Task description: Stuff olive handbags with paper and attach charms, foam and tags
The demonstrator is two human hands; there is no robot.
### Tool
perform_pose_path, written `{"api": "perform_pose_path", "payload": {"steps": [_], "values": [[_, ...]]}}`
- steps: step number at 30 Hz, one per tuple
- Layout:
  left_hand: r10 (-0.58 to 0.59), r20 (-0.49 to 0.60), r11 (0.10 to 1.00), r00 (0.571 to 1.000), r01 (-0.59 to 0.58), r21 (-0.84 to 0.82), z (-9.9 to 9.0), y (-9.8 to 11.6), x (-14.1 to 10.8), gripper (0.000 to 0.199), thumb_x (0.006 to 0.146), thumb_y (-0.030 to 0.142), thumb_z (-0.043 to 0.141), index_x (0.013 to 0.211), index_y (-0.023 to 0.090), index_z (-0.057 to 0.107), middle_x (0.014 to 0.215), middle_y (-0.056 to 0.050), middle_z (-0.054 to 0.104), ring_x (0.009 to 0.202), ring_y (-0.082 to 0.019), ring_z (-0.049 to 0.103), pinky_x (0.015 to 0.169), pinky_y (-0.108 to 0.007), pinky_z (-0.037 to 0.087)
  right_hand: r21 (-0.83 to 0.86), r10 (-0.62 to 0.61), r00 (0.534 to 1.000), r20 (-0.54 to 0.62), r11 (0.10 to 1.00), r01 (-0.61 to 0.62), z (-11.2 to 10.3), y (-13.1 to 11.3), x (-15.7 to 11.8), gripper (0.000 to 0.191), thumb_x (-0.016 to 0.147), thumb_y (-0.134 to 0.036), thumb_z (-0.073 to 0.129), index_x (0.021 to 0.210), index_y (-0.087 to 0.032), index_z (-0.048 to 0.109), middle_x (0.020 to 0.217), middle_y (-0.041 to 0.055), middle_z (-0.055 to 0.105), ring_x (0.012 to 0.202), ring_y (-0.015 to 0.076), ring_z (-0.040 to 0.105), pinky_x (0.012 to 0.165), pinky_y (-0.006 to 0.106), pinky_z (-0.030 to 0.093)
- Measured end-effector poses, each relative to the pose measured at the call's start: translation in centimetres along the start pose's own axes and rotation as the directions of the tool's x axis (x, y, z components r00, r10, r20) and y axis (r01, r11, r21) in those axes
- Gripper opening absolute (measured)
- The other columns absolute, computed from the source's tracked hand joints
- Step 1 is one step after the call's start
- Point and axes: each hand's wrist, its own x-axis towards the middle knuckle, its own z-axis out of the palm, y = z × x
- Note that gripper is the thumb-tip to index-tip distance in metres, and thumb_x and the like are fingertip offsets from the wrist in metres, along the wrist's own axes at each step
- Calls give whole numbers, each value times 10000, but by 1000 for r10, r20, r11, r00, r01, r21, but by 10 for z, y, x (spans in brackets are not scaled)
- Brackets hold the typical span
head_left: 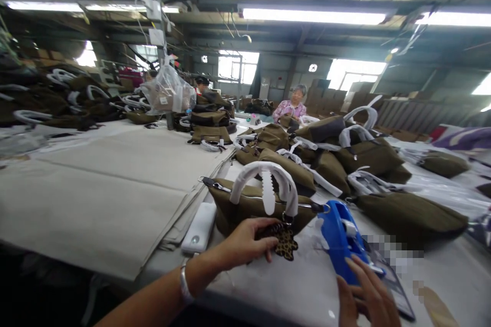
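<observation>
Olive fabric, trimmed in dark material, makes up the handbag [230, 209] standing upright on the white table [284, 286]. The bag is just past the left hand [245, 240], at twelve to one o'clock from it; the thumb and fingers are pinched on the leopard-print charm [286, 244], which hangs at the bag's near face, toward its five o'clock. The right hand [368, 294] is apart from the bag, at four o'clock, its fingers parted and nothing seen between them.

The bag's long axis runs from a little past nine o'clock to a little past three, with the zipped top up and the wrapped handles [284, 184] arching above it.

A white device [199, 227] sits just beside it at eight o'clock, and a blue tape dispenser [339, 235] near its four o'clock end. Heaped bags [330, 168] crowd from twelve to two; flat pale sheets [115, 179] spread out at nine. Bare tabletop lies from five to six o'clock, reaching the table's near edge.
</observation>
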Motion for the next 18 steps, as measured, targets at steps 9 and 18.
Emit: {"api": "perform_pose_path", "payload": {"steps": [9, 18], "values": [[0, -8, 998, 1000, 0, 58, -1, 0, 7, 725, 843, 448, 769, 1452, 107, 572, 961, -105, 775, 634, -159, 662, 488, -217, 428, 187, -235, 953, 189, 962, 200, 47, -47, -10, 249, 1050, -265, 570, 1265, -232, 692, 1186, 80, 756, 1086, 230, 740, 952, 325, 601], [-36, -37, 993, 999, 40, 109, 0, 3, 4, 710, 876, 486, 724, 1457, 108, 572, 790, -62, 764, 623, -179, 663, 472, -219, 431, 317, -55, 973, 224, 948, -19, 37, -47, 3, 156, 1012, -238, 620, 1007, -239, 775, 950, 60, 735, 913, 196, 711, 858, 295, 578]]}}
